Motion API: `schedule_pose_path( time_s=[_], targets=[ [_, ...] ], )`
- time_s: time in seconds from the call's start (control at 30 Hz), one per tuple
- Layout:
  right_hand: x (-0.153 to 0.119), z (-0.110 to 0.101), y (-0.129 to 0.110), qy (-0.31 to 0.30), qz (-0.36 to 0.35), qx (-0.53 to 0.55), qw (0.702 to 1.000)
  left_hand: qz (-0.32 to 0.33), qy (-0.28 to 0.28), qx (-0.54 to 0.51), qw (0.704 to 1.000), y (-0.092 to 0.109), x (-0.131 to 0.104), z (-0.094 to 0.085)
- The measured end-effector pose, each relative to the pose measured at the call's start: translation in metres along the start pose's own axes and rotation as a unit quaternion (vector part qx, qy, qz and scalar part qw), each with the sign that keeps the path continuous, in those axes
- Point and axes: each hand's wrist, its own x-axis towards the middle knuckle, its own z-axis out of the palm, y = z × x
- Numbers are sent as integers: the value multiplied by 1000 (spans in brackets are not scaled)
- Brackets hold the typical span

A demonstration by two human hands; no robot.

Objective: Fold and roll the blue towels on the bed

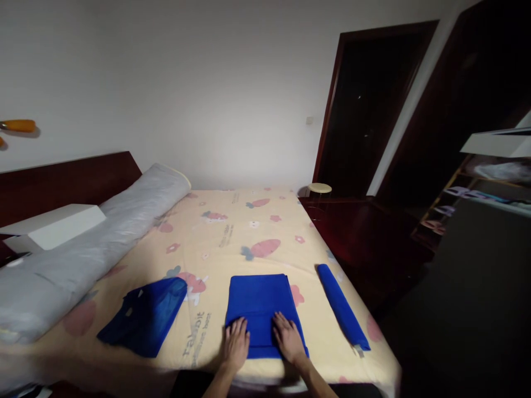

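Note:
A folded blue cloth (262, 298) lies flat near the front edge of the bed, with crosswise creases in its lower part. My left hand (237, 341) rests palm down on its lower left side, fingers stretched out. On the lower right side lies my right hand (287, 337), also flat with its fingers extended. Neither hand is wrapped round anything. To the left sits another blue piece of cloth (155, 312), partly dark and unevenly shaped. A long blue roll (341, 307) lies at a slant to the right, apart from my hands.
The bed (232, 243) has a cream sheet printed with carrots and flowers. A long grey bundle (124, 213) and a white box (68, 224) lie along the left by the dark headboard (74, 168). Beyond the right edge stand a stool (319, 188) and a shelf rack (440, 213).

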Motion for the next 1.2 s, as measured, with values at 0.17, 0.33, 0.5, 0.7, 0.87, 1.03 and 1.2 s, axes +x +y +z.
schedule_pose_path(
  time_s=[0.17,0.33,0.5,0.7,0.87,1.03,1.2],
  targets=[
    [-11,-5,37,74,68,-45,994,-72,97,72,990,-44,-5,-17],
    [1,7,-20,7,-44,18,999,38,38,0,999,3,5,-2],
    [17,9,-33,-45,-59,31,997,44,-32,-6,998,27,19,1],
    [7,-3,56,91,88,-46,991,-115,104,84,984,-41,10,-22],
    [-17,-9,71,162,58,-38,984,-206,191,82,956,-46,1,-38],
    [-43,-13,13,140,-22,12,990,-80,173,-32,981,11,-13,-28],
    [-62,7,-30,86,-37,10,996,53,85,-68,993,44,-51,13]
  ],
)
